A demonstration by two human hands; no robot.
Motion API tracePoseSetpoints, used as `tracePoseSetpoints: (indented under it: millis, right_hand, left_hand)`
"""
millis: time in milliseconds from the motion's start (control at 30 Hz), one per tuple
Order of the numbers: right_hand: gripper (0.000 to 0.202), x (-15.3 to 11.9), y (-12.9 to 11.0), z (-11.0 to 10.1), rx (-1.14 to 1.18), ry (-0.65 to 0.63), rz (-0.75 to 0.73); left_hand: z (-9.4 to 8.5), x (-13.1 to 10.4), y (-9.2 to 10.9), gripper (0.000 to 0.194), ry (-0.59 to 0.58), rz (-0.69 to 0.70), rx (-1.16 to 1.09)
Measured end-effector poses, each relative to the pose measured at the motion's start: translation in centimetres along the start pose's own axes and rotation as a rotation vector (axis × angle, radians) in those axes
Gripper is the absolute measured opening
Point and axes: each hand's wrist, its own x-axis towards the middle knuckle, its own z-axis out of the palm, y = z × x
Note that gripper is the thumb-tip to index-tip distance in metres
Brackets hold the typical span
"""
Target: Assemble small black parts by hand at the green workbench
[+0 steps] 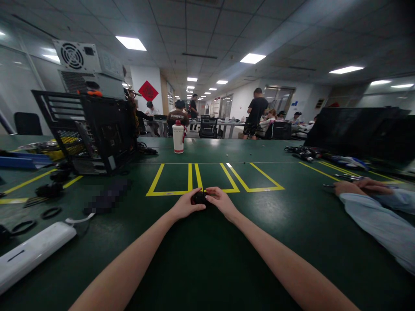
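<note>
Between my two hands is a small, dark, rounded object [200, 198], mostly black with a hint of red at its left side; its kind is too small to make out. My left hand [187, 204] curls around its left side, thumb toward me. From the right, my right hand [221, 202] closes on it with thumb and fingers. Both hands are low over the green table [207, 259], just in front of the yellow tape outlines [214, 191]. Part of the object is hidden by my fingers.
A black computer case [106, 134] carrying power supplies [79, 56] stands at left. Nearer lie a white power strip [39, 250] and black rings [51, 212]. A white bottle [178, 138] stands at the back. Another person's hands [359, 188] hold metal tools at right, near dark monitors [350, 131].
</note>
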Motion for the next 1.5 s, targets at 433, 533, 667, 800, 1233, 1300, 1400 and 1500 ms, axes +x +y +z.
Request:
tracePoseSetpoints:
  millis: [433,533,667,800,1233,1300,1400,1500]
  right_hand:
    - [0.031,0.0,-0.1,-0.2,0.048,-0.096,0.052]
    - [0.028,0.0,-0.2,-0.2,0.063,-0.105,0.047]
    - [0.03,0.1,-0.1,-0.3,0.118,-0.121,0.069]
    - [0.035,0.2,-0.1,-0.4,0.189,-0.143,0.072]
    - [0.03,0.3,-0.1,-0.1,0.017,-0.062,0.049]
    - [0.032,0.4,-0.1,-0.2,0.003,-0.094,0.075]
    - [0.03,0.3,-0.5,-0.5,0.041,-0.183,0.083]
    - [0.032,0.2,-0.9,-0.6,0.105,-0.232,0.071]
  left_hand:
    - [0.0,0.1,1.2,0.06,0.018,0.012,0.057]
    - [-0.1,0.0,1.3,0.059,0.017,0.011,0.045]
    - [-0.1,0.2,1.1,0.058,0.023,0.031,0.041]
    - [0.1,0.5,0.8,0.059,0.037,0.034,0.02]
    - [-0.2,0.2,1.7,0.059,0.014,-0.022,0.024]
    - [-0.3,0.2,1.7,0.059,0.007,-0.018,0.028]
    - [-0.3,0.2,1.8,0.059,0.008,-0.018,0.025]
    - [-0.3,0.1,1.8,0.059,0.021,-0.022,0.022]
